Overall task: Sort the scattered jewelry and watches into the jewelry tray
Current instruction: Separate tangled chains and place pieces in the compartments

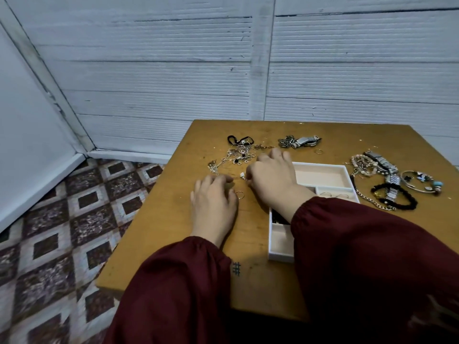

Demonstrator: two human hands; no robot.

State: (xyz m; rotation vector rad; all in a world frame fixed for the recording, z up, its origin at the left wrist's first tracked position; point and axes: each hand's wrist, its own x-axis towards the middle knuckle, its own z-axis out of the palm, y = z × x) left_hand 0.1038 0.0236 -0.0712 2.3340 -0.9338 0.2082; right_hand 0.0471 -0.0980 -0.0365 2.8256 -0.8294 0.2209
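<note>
My right hand [273, 180] reaches left across the white tray with pink lining [320, 164]. Its curled fingertips pinch a small silver piece [243, 175] on the wooden table [173, 219]. My left hand [213, 202] rests palm down beside it with bent fingers and holds nothing. A thin gold ring [240, 194] lies at its index side. A tangle of chains and rings [238, 155] lies just beyond both hands. Two rings [335, 195] lie in a small tray compartment, and something dark [277, 217] fills another, partly hidden by my sleeve.
A silver watch with a chain [301, 142] and a loose ring [319, 151] lie at the back. To the right of the tray are a second watch [383, 165], pale beaded bracelets [361, 165], a black bead bracelet [397, 198], a charm bangle [422, 182] and a gold chain [370, 199].
</note>
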